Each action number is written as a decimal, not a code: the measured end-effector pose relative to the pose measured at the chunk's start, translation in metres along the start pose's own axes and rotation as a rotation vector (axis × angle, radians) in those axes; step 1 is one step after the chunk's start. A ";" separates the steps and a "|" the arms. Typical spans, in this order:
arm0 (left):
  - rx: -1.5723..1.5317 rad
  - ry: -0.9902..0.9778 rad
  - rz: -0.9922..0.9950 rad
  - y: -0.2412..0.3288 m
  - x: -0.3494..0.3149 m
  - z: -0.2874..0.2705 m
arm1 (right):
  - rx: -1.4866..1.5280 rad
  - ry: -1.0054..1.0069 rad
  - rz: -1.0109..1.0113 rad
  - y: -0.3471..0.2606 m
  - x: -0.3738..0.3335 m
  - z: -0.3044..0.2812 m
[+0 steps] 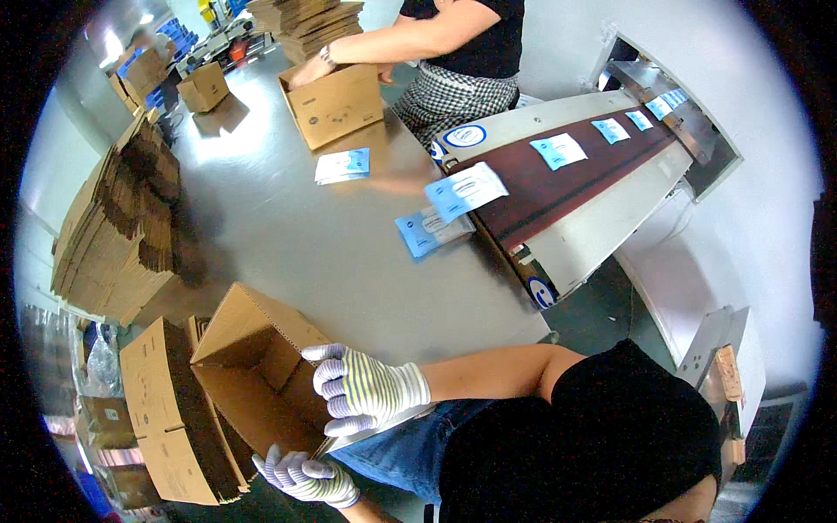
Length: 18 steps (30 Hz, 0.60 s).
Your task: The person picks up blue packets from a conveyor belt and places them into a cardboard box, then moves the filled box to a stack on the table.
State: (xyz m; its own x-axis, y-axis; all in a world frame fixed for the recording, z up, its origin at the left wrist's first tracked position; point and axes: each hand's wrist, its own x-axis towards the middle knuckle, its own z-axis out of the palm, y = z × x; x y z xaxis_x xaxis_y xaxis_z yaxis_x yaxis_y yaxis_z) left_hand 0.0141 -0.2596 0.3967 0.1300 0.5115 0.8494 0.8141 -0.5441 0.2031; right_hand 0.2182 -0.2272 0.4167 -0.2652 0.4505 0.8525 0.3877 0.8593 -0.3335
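A thick pile of folded, ridgy cardboard (113, 235) sits on the shiny metal tabletop (253, 253). Nearer is a hollow, open brown box (270, 375). At its edges are both hands in stripy gloves, left (305, 478) and right (370, 388), fingers half curled; I can't tell how tightly they grip. Then flat blue-and-white packets (466, 192) and a dark red belt (562, 193).

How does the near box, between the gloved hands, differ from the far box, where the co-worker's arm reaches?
The near box is tipped, its inside facing the camera; the far box stands on the table, showing a printed side. The right hand and left hand touch the near box, while the co-worker's arm reaches into the far box. Both are brown cardboard.
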 end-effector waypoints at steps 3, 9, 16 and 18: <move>-0.004 -0.005 0.015 -0.002 0.000 0.000 | 0.021 0.086 -0.003 -0.001 0.001 0.003; -0.007 0.004 -0.001 0.001 0.002 -0.001 | 0.017 0.055 -0.003 -0.001 0.000 0.006; 0.107 -0.050 0.045 -0.004 0.004 -0.005 | 0.038 -0.026 0.033 -0.005 0.003 -0.009; 0.189 -0.086 0.074 -0.003 0.009 -0.008 | 0.243 0.046 0.129 -0.006 0.007 -0.023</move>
State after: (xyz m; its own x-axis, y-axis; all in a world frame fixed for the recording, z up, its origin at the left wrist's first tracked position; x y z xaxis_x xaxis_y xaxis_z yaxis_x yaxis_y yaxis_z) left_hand 0.0082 -0.2586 0.4070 0.2344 0.5344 0.8120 0.8910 -0.4521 0.0403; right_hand 0.2344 -0.2348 0.4344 -0.1846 0.5534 0.8122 0.1909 0.8309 -0.5227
